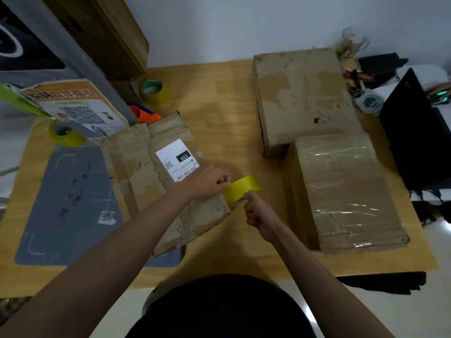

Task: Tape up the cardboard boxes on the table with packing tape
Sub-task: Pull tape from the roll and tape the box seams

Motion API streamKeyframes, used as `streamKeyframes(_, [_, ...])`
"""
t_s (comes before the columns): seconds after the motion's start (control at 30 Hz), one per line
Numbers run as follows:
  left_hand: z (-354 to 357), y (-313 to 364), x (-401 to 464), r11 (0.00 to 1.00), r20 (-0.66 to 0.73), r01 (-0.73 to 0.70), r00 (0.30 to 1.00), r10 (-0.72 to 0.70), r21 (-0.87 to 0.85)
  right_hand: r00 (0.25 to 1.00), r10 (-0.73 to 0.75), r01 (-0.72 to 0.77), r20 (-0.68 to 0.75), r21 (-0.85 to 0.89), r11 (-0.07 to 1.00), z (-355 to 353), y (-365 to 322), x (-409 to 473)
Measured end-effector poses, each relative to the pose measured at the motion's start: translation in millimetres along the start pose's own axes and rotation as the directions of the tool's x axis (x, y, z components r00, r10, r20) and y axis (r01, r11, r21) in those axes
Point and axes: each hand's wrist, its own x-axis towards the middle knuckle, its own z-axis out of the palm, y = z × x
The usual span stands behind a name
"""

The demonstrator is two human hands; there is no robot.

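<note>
A yellow roll of packing tape (241, 190) is held over the right edge of a worn cardboard box (156, 181) that bears a white label. My right hand (256, 212) grips the roll from below, thumb on its rim. My left hand (211, 182) rests on the box and pinches at the roll's left side, seemingly at the tape's end. A second cardboard box (302, 101) lies at the back right. In front of it sits a third box (341, 191), wrapped in shiny clear tape.
Two more yellow tape rolls lie at the back (154, 91) and far left (66, 135). An orange tool (144, 113) sits behind the labelled box, a grey mat (68, 203) under it. A black laptop (415, 132), clutter and a glass (352, 43) crowd the right.
</note>
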Motion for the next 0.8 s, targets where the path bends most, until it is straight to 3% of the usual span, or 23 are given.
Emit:
streamKeyframes(0.17, [8, 2, -9, 0.996, -0.083, -0.085, 0.993, 0.087, 0.032, 0.99, 0.009, 0.013, -0.142, 0.159, 0.987, 15, -11, 13])
streamKeyframes(0.43, [6, -1, -13, 0.994, -0.123, -0.092, 0.989, 0.085, -0.054, 0.983, -0.026, 0.093, -0.18, 0.378, 0.921, 26, -7, 11])
streamKeyframes(0.53, [6, -6, -8, 0.998, -0.061, -0.048, 0.997, 0.046, -0.042, 0.988, -0.036, 0.072, -0.152, 0.24, 0.968, 19, -10, 3])
streamKeyframes(0.67, [0, -3, 11, 0.995, 0.143, 0.009, 0.989, -0.023, 0.099, 0.984, 0.027, -0.032, -0.174, -0.022, 0.999, -4, -20, -9])
streamKeyframes(0.8, [3, -6, 29, 0.991, 0.219, 0.023, 0.974, -0.052, 0.132, 0.982, -0.079, 0.038, -0.173, -0.227, 0.973, -11, -20, -26])
